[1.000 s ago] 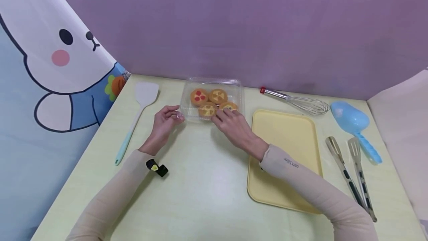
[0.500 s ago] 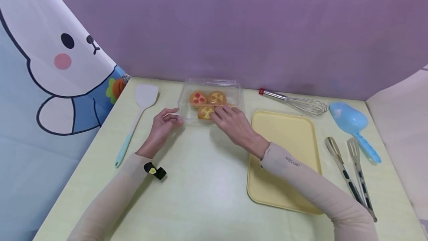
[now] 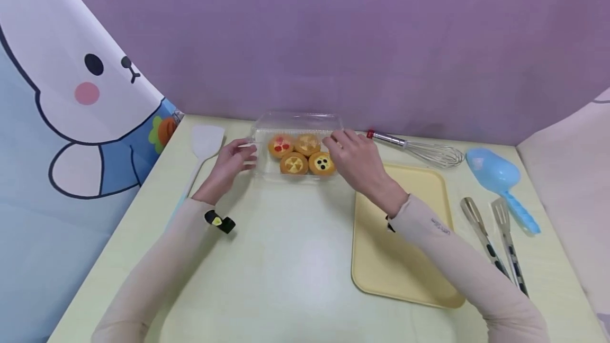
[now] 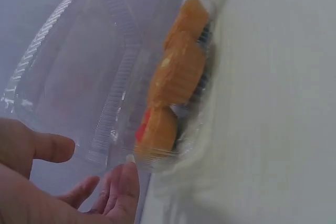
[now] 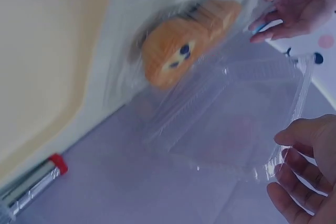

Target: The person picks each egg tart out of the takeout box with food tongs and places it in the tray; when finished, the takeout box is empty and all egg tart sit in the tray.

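A clear plastic clamshell box (image 3: 263, 165) stands at the back of the table with its lid (image 5: 236, 129) tilted up. Inside lie several small round tarts, one with red pieces (image 3: 280, 145) and one with dark dots (image 3: 322, 163). My right hand (image 3: 358, 164) pinches the lid's free edge between thumb and fingers, best shown in the right wrist view. At the box's left end my left hand (image 3: 229, 165) is spread, thumb apart from the fingers. Its fingertips (image 4: 128, 169) are right at the box's corner in the left wrist view.
A pale yellow tray (image 3: 381, 258) lies under the right forearm. Further right are a whisk (image 3: 429, 153), a blue scoop (image 3: 495, 168) and metal tongs (image 3: 506, 232). A white spatula (image 3: 206, 141) lies left of the left hand. A purple backdrop (image 3: 305, 41) rises behind the table.
My right hand has moved from the box's front edge up and to the right, and the lid has swung up. The dotted tart, hidden by the hand before, now shows. The left fingers have straightened.
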### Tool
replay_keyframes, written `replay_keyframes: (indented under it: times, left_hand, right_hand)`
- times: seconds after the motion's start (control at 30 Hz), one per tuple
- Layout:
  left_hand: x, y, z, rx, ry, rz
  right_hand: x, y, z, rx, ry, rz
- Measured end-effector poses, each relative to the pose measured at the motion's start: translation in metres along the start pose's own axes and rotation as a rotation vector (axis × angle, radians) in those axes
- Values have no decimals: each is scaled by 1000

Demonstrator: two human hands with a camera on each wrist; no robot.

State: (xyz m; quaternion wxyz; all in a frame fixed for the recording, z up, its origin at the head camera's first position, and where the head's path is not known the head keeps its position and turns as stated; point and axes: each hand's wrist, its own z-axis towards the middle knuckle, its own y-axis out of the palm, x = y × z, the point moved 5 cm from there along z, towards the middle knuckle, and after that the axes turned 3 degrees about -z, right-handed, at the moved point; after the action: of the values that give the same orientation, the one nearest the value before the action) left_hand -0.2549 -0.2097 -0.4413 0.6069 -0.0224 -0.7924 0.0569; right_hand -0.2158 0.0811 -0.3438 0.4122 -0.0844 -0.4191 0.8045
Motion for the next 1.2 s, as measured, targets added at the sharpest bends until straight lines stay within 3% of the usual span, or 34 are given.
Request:
replay_keyframes:
  times: [0.3,0.53,0.77,1.2]
  left_hand:
    - [7,3,28,4,35,66]
    - [7,5,29,-84,20,113]
    - [5,0,15,-176,5,145]
    - [-7,-4,-31,-266,6,219]
  right_hand:
    - [26,-6,-2,34,112,121]
    - [38,-10,-4,30,195,264]
    - [51,-12,-1,66,303,465]
    - [76,-2,-5,76,540,651]
